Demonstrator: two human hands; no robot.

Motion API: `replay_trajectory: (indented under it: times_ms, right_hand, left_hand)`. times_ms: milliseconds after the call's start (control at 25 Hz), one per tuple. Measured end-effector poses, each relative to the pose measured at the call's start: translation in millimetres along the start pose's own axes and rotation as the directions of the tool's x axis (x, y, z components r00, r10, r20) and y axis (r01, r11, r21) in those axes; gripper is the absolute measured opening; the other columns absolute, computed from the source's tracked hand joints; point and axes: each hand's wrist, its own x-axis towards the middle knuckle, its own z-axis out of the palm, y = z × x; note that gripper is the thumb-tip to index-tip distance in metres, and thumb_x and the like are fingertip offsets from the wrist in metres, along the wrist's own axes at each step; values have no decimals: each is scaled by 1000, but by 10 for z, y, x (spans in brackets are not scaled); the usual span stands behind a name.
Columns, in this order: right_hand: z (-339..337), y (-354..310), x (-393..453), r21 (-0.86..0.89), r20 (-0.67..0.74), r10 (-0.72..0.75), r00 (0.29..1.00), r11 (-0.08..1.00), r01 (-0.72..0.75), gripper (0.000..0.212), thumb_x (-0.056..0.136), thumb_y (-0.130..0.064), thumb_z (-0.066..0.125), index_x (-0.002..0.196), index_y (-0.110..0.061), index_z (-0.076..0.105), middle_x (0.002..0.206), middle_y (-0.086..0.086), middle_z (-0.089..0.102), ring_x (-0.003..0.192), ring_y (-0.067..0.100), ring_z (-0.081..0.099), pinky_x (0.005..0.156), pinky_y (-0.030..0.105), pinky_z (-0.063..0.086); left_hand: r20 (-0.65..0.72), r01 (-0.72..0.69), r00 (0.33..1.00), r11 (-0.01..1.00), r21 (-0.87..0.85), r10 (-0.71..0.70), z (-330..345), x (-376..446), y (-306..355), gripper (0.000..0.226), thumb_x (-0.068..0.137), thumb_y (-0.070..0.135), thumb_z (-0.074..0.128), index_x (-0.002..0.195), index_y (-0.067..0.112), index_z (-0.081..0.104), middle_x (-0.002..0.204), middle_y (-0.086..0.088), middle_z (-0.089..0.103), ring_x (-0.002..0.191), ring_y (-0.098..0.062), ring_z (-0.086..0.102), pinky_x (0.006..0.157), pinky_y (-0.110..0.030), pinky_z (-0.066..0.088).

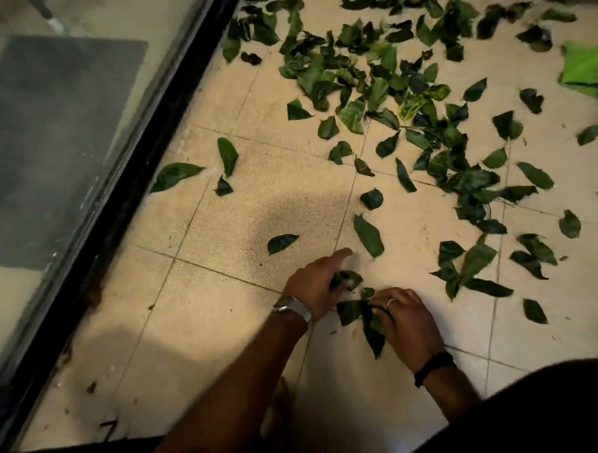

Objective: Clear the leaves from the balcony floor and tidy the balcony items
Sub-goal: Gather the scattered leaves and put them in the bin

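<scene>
Beige tiled floor [227, 332], glass door [47, 134]

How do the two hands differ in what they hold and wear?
The left hand grips a few leaves with its index finger stretched out; the right hand grips a larger bunch of leaves. The left wrist wears a metal watch; the right wears a black band, plus a ring. Both are low over the floor.

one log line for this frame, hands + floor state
left hand: grips leaves | right hand: grips leaves | floor: many leaves left
</scene>
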Motion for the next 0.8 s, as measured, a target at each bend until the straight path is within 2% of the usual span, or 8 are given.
replay_trajectory:
  times_ms: [80, 160, 280, 400, 480, 560, 680, 800]
  right_hand:
    - [19, -2, 46, -95, 7, -53, 999, 994, 53, 28, 70, 0, 85, 95, -12, 78, 97, 5, 72, 93, 27, 67, 84, 38, 56]
    - [58, -42, -27, -120, 73, -35, 997, 992, 43, 27, 78, -5, 80, 104, -13, 75, 107, 6, 71, 103, 27, 64, 92, 40, 54]
    - [39, -19, -241, 38, 122, 69, 990, 997, -74, 27, 97, -16, 59, 124, -17, 66, 126, 1, 65, 122, 22, 56, 108, 34, 41]
    - [38, -30, -291, 126, 119, 116, 986, 983, -131, 28, 101, -20, 48, 125, -21, 64, 127, -1, 64, 123, 17, 55, 110, 29, 36]
    - [-48, -60, -258, 263, 87, 178, 980, 945, -195, 26, 102, -15, 52, 120, -29, 64, 120, -6, 62, 114, 3, 54, 104, 24, 45]
    - [-209, -74, -218, 384, 23, 223, 975, 898, -215, 33, 98, -9, 56, 112, -38, 62, 113, -11, 60, 108, -4, 54, 95, 16, 47]
    - [-328, -128, -144, 454, -39, 181, 983, 879, -144, 31, 96, -4, 58, 108, -31, 68, 111, -11, 58, 110, -3, 54, 92, 8, 43]
    - [-245, -317, -96, 447, -16, 55, 998, 894, -42, 29, 93, -1, 60, 106, -23, 73, 118, -10, 56, 115, -2, 52, 96, 7, 39]
  left_hand:
    - [25, -59, 998, 996, 66, 58, 103, 133, 16, 49, 94, 44, 59, 140, 35, 46, 123, -1, 62, 105, -25, 62, 81, -35, 54]
    - [-28, -101, 994, 989, 109, 104, 146, 221, 9, 35, 94, 42, 60, 126, 27, 57, 118, -1, 63, 100, -26, 62, 74, -33, 52]
    - [-47, -101, 993, 989, 105, 106, 138, 234, 46, 24, 96, 38, 57, 110, 19, 62, 110, -1, 62, 96, -24, 61, 69, -31, 46]
    - [-166, -89, 983, 994, -64, 77, 155, 222, -43, 15, 95, 35, 62, 103, 22, 61, 99, 3, 65, 87, -19, 63, 65, -26, 43]
    - [-211, -25, 977, 967, -252, -30, 114, 201, -44, 10, 96, 36, 61, 95, 26, 62, 82, 10, 65, 71, -8, 63, 60, -22, 46]
    - [-260, -1, 959, 919, -393, -110, 25, 196, -52, 21, 98, 37, 59, 80, 25, 60, 63, 13, 57, 55, 1, 53, 54, -16, 39]
    - [-355, 44, 898, 856, -515, -259, -142, 130, -223, 39, 101, 42, 51, 68, 20, 54, 58, 4, 47, 54, -6, 43, 55, -30, 39]
    - [-322, 150, 824, 727, -671, -467, -314, -2, -376, 46, 101, 46, 48, 61, 26, 51, 56, 4, 47, 52, -10, 43, 51, -27, 34]
